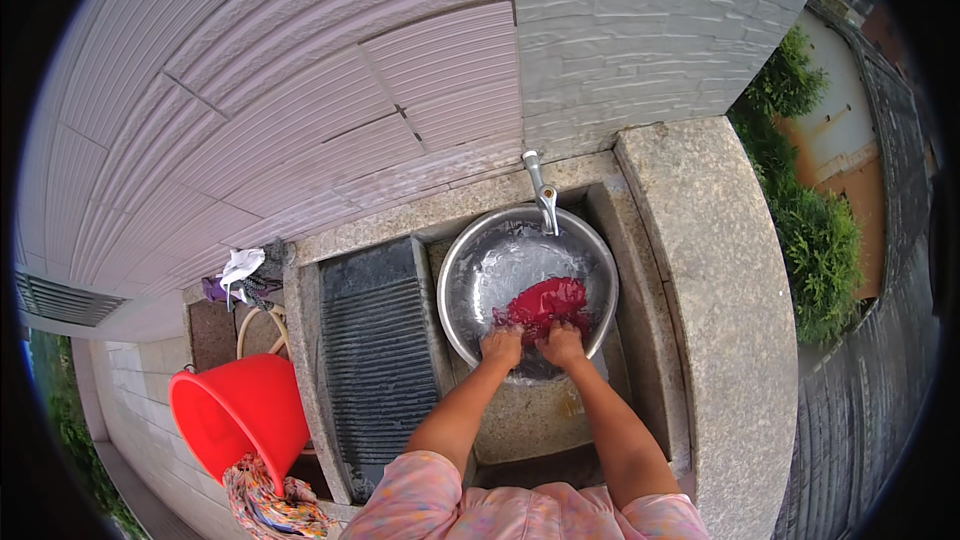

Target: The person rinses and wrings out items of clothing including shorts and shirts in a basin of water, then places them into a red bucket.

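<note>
A round metal basin (pixel 444 292) with water in it stands in a stone sink (pixel 525 420). Red cloth (pixel 546 301) lies bunched in the water, partly under the surface. Both my hands reach over the basin's near rim: my left hand (pixel 501 347) grips the cloth's lower left side, my right hand (pixel 561 345) its lower right side. Several fingertips are hidden in water and fabric. A metal tap (pixel 546 199) hangs over the basin's far edge, beyond the cloth.
Left of the basin is a ridged stone washboard (pixel 379 360). Farther left, a red bucket (pixel 255 397) lies tipped, with multicoloured cloth (pixel 274 499) at its mouth. White cloth (pixel 241 266) and a beige hose (pixel 247 326) are behind it. A broad stone ledge (pixel 720 300) borders the right side.
</note>
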Tool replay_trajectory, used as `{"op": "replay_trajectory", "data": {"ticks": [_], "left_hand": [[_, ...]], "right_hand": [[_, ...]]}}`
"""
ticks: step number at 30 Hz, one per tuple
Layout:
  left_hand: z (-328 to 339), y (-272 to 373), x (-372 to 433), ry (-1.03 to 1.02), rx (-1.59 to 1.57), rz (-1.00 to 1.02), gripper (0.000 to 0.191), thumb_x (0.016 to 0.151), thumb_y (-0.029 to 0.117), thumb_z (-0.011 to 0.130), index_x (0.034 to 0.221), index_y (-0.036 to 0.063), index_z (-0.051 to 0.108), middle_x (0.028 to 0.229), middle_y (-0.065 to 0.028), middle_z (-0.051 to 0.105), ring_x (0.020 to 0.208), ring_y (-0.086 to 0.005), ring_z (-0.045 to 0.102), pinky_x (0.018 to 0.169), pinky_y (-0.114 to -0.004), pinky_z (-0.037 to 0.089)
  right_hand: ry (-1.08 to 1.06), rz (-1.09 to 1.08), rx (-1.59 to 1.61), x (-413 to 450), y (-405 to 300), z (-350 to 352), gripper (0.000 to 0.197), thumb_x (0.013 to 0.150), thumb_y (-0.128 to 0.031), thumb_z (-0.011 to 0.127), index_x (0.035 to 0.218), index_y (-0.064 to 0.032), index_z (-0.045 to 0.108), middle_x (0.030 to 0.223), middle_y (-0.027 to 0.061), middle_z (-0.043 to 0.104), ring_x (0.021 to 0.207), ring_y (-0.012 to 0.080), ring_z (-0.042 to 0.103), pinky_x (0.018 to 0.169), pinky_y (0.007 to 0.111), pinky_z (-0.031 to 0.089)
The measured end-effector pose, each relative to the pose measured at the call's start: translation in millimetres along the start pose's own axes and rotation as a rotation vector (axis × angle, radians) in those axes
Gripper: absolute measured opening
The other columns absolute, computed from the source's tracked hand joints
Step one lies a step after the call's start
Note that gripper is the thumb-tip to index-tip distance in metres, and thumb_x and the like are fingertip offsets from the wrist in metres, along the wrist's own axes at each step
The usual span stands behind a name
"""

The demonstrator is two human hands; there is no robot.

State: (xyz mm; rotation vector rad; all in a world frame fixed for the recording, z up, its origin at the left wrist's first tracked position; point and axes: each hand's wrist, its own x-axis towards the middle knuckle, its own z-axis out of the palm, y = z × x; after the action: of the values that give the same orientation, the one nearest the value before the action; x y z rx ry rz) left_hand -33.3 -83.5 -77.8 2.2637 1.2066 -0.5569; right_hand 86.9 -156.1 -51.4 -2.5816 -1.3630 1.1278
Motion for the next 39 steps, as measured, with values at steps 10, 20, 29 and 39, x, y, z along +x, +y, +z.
{"op": "replay_trajectory", "data": {"ticks": [10,20,29,39], "left_hand": [[-128,67,-70,0.159,-0.58,0.982,0.018,0.054,0.006,0.06,0.057,0.0014,0.043,0.059,-0.0088,0.044,0.066,-0.0249,0.046,0.063,-0.034,0.038],[-148,28,-33,0.119,-0.806,0.502,0.035,0.082,0.038,0.055,0.096,0.0057,0.059,0.109,-0.0082,0.041,0.102,-0.0209,0.043,0.086,-0.032,0.039],[-114,73,-88,-0.436,-2.465,0.935,0.061,0.074,0.066,0.037,0.126,0.0333,0.039,0.123,-0.0111,0.044,0.114,-0.048,0.032,0.093,-0.059,0.029],[-202,76,-99,-0.123,-1.552,0.629,0.038,0.073,0.038,0.067,0.061,0.0058,0.051,0.055,-0.0015,0.049,0.054,-0.0121,0.05,0.048,-0.024,0.041]], "right_hand": [[-0.623,0.244,2.152,5,18,-54,0.052,0.083,-0.044,0.049,0.105,0.003,0.048,0.106,0.0207,0.053,0.095,0.031,0.054,0.082,0.045,0.046],[-0.795,-0.114,2.227,-93,-44,-100,0.059,0.074,-0.059,0.05,0.106,-0.0103,0.051,0.091,0.0072,0.057,0.068,0.0202,0.05,0.054,0.03,0.043],[-0.588,-0.172,2.735,-129,-72,-99,0.053,0.077,-0.031,0.061,0.123,-0.0135,0.04,0.128,0.0236,0.033,0.096,0.0363,0.049,0.057,0.034,0.049],[-1.009,-0.134,2.312,-143,-67,-147,0.034,0.075,-0.019,0.066,0.097,-0.0026,0.045,0.077,0.0075,0.046,0.058,0.0098,0.043,0.038,0.014,0.033]]}}
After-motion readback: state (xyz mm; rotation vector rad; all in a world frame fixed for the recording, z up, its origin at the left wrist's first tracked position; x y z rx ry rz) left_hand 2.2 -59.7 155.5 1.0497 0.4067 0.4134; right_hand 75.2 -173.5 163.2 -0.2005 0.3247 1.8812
